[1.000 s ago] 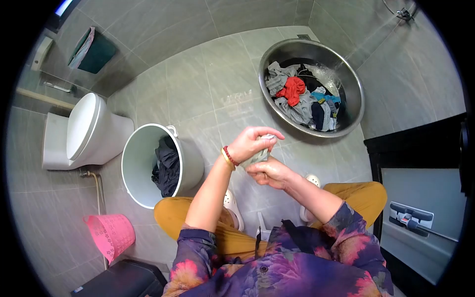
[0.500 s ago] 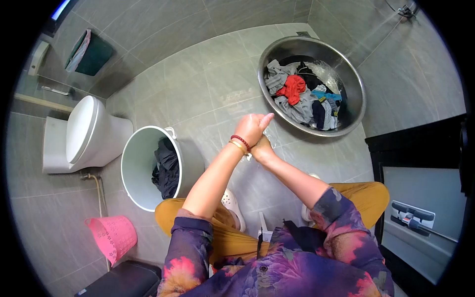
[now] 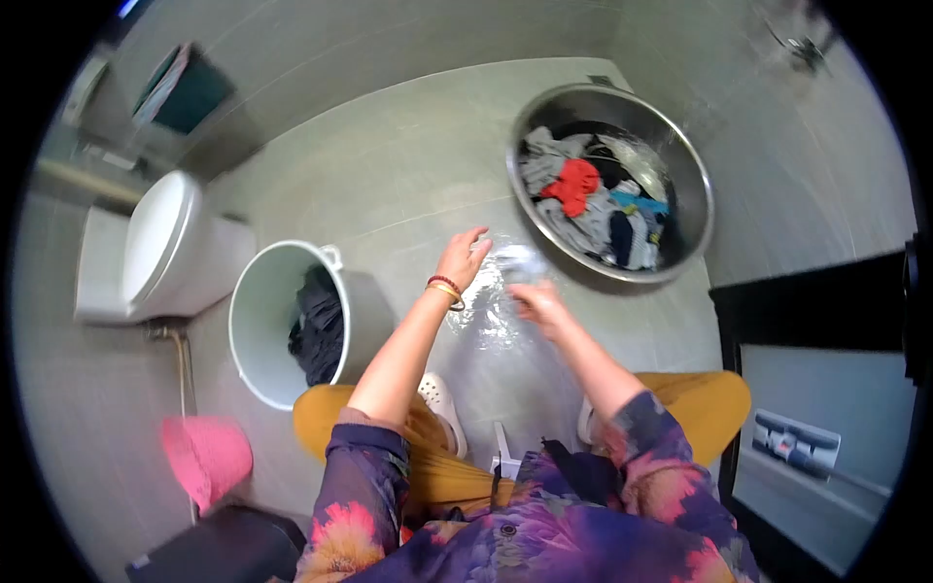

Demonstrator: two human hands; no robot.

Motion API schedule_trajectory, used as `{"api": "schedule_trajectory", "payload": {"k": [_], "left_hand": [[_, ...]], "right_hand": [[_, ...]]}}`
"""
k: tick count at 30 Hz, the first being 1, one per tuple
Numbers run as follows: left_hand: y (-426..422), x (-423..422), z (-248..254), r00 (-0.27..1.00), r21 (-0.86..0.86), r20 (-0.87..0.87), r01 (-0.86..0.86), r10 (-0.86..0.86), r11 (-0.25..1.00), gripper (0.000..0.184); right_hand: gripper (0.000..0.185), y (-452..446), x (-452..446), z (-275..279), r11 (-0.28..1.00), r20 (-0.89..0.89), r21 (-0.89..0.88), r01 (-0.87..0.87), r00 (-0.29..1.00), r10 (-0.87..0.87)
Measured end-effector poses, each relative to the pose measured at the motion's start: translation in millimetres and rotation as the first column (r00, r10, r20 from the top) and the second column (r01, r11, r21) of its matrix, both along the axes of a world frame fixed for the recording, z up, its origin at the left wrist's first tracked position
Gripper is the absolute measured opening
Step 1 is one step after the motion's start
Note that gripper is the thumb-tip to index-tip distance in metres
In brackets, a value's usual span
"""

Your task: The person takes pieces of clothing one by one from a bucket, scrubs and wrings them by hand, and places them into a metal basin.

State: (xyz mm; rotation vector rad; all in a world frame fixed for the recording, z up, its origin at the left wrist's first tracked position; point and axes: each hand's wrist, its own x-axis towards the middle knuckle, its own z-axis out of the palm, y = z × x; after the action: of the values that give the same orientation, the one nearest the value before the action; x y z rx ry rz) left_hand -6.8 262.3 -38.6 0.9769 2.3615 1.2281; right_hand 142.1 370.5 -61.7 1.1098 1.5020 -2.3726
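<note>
My left hand (image 3: 465, 260) is held over the floor with its fingers apart and nothing in it. A red bead bracelet (image 3: 447, 281) and a gold-coloured bangle (image 3: 446, 290) are on that wrist. My right hand (image 3: 542, 305) is apart from it, its fingers smeared by motion. Just beyond the right hand is a pale blur (image 3: 522, 260); whether it is water or a held thing, I cannot tell. Nearest to the hands stands a large metal basin (image 3: 708, 185) with wet clothes, among them a red cloth (image 3: 571, 186) and grey cloth (image 3: 550, 160).
A white bucket (image 3: 251, 311) with dark cloth (image 3: 319, 325) stands tilted in view at the left. Behind it are a toilet (image 3: 160, 243) and a pink basket (image 3: 206, 459). Wet floor (image 3: 491, 311) glistens below my hands. A dark-framed door (image 3: 807, 389) is at the right.
My hands were pressed together and have come apart, the left moving left and the right moving right and down. More water shows on the floor between them. The view has shifted slightly.
</note>
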Motion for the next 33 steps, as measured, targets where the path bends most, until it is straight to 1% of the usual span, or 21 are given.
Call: {"api": "schedule_trajectory", "payload": {"k": [1,2,3,4,5,6,7,9,10,11,12,13,15,17,18,19,22,23,25,29,33], "left_hand": [[-17.9,-7.2,7.1,0.999,-0.119,0.037,-0.034,0.039,0.992,0.032],[-33.9,-21.4,0.4,0.987,-0.010,0.161,-0.010,0.012,1.000,0.034],[-52.6,-34.6,12.8,0.986,-0.031,0.147,-0.074,0.078,0.997,0.034],[-71.7,-48.9,29.1,0.986,-0.096,0.165,-0.016,0.032,0.995,0.033],[-93.1,-62.6,42.6,0.982,-0.158,0.189,0.050,-0.019,0.986,0.033],[-119.2,-77.2,49.9,0.984,-0.172,0.176,0.004,0.026,0.985,0.033],[-147.5,-91.1,57.5,0.990,-0.209,0.113,-0.060,0.085,0.976,0.033],[-205.0,-112.6,68.5,0.980,-0.240,0.034,-0.182,0.195,0.954,0.032],[-235.6,-123.5,60.8,0.967,-0.291,-0.112,-0.252,0.229,0.923,0.033],[-267.8,-129.6,50.8,0.950,-0.325,-0.147,-0.310,0.276,0.894,0.034],[-296.5,-125.1,51.0,0.926,-0.385,-0.091,-0.371,0.365,0.845,0.036],[-321.5,-119.7,42.4,0.903,-0.436,-0.081,-0.412,0.421,0.800,0.042],[-366.6,-107.8,2.9,0.849,-0.501,-0.015,-0.464,0.528,0.730,0.055],[-380.0,-90.4,-24.2,0.808,-0.513,-0.057,-0.528,0.587,0.677,0.073],[-377.0,-81.3,-30.8,0.790,-0.541,-0.039,-0.531,0.612,0.652,0.088],[-369.8,-76.1,-34.3,0.820,-0.504,-0.030,-0.506,0.571,0.700,0.101],[-342.1,-69.3,-45.5,0.825,-0.528,-0.100,-0.518,0.556,0.673,0.116],[-337.6,-69.8,-43.2,0.828,-0.519,-0.092,-0.514,0.553,0.683,0.116],[-326.4,-75.4,-40.5,0.837,-0.545,-0.133,-0.508,0.530,0.667,0.117],[-322.5,-89.1,-46.5,0.847,-0.580,-0.195,-0.506,0.495,0.638,0.120],[-324.6,-96.2,-57.9,0.867,-0.594,-0.200,-0.479,0.457,0.647,0.118]], "right_hand": [[0.019,13.8,13.5,-10.4,0.999,0.030,-0.008,0.043,0.999,-0.043],[0.020,28.9,26.7,-15.5,0.986,-0.030,-0.027,0.165,0.986,-0.166],[0.033,48.8,37.1,-17.3,0.974,-0.001,0.064,0.219,0.976,-0.219],[0.037,77.6,47.3,-20.9,0.957,0.056,-0.114,0.266,0.964,-0.261],[0.040,94.9,58.5,-28.4,0.892,-0.129,-0.268,0.365,0.903,-0.409],[0.050,113.4,65.9,-24.5,0.844,-0.103,-0.293,0.450,0.863,-0.495],[0.058,122.0,69.0,-11.7,0.799,-0.027,-0.244,0.549,0.820,-0.572],[0.068,122.3,80.5,8.0,0.789,-0.020,-0.129,0.600,0.794,-0.607],[0.063,125.1,87.1,6.3,0.813,-0.012,-0.122,0.570,0.818,-0.575],[0.059,128.7,92.9,1.5,0.835,-0.003,-0.115,0.538,0.840,-0.542],[0.059,131.0,99.9,-7.1,0.846,-0.008,-0.111,0.522,0.851,-0.526],[0.052,134.0,108.7,-22.5,0.869,0.026,-0.138,0.475,0.879,-0.476],[0.046,124.4,114.7,-41.5,0.894,0.061,-0.165,0.417,0.909,-0.413],[0.036,109.7,119.5,-49.7,0.904,0.119,-0.158,0.397,0.917,-0.382],[0.033,98.1,116.9,-51.9,0.908,0.159,-0.115,0.404,0.909,-0.384],[0.033,90.9,114.9,-52.4,0.909,0.161,-0.107,0.402,0.910,-0.383],[0.030,64.9,100.2,-36.9,0.975,0.230,0.017,0.220,0.948,-0.218],[0.030,56.8,94.6,-26.7,0.974,0.228,0.030,0.225,0.947,-0.226],[0.031,41.7,84.4,-7.5,0.987,0.224,0.131,0.098,0.966,-0.126],[0.034,30.3,80.0,6.8,0.980,0.214,0.201,-0.011,0.976,-0.033],[0.034,19.2,86.5,6.7,0.978,0.257,0.206,-0.038,0.966,-0.017]]}}
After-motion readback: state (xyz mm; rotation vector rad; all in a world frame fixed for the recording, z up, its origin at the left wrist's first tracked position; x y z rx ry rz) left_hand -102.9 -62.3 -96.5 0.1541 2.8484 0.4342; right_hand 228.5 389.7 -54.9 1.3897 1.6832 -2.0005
